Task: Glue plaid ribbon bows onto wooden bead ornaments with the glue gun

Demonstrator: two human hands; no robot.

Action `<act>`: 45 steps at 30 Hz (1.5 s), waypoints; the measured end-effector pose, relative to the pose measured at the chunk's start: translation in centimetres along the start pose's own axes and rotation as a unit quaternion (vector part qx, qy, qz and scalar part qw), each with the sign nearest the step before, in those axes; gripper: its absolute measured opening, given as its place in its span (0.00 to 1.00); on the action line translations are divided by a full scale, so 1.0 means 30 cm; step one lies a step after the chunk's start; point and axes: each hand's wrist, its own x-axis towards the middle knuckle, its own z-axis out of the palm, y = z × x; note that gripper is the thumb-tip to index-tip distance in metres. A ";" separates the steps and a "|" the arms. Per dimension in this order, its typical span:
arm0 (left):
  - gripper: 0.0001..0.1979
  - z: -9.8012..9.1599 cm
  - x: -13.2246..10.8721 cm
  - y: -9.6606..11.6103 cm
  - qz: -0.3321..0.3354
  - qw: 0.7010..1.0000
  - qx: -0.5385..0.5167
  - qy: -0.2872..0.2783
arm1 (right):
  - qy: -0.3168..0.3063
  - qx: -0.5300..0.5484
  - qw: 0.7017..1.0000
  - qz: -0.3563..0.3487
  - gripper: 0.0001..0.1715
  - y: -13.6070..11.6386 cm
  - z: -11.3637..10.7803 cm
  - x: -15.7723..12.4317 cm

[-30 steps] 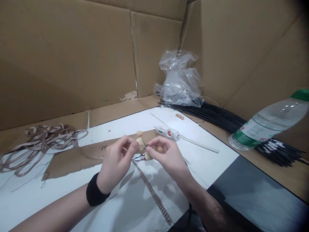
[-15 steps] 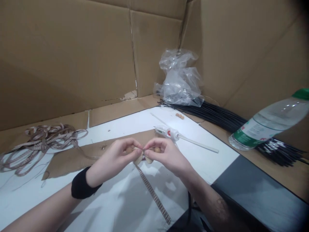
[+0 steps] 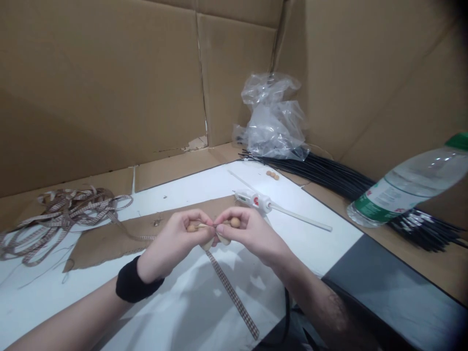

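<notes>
My left hand (image 3: 183,236) and my right hand (image 3: 248,231) meet fingertip to fingertip above the white tabletop. Both are closed in a pinch on a small beaded ribbon piece. One round wooden bead (image 3: 235,222) shows over the right fingers, and another wooden bead (image 3: 190,227) sits by the left ones. Pale cream parts (image 3: 208,244) peek out beneath the fingertips. A brown-and-white checked ribbon tail (image 3: 232,292) hangs down from the piece toward the front. My fingers hide the point where the pieces join.
A white glue gun (image 3: 252,200) with a glue stick lies behind my right hand, on a cardboard strip's (image 3: 109,241) end. Tangled checked ribbon (image 3: 69,214) lies left. Rightward are loose wooden beads (image 3: 272,175), black rods (image 3: 321,170), a tilted bottle (image 3: 398,187) and plastic bags (image 3: 272,122).
My left wrist has shifted slightly right and the fingers stay pinched together. The bead by my right hand has risen a little and shows more fully.
</notes>
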 end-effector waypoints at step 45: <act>0.07 -0.040 0.043 -0.033 0.063 0.991 0.011 0.117 | 0.329 -0.261 0.907 -0.005 0.24 0.225 -0.188 -0.093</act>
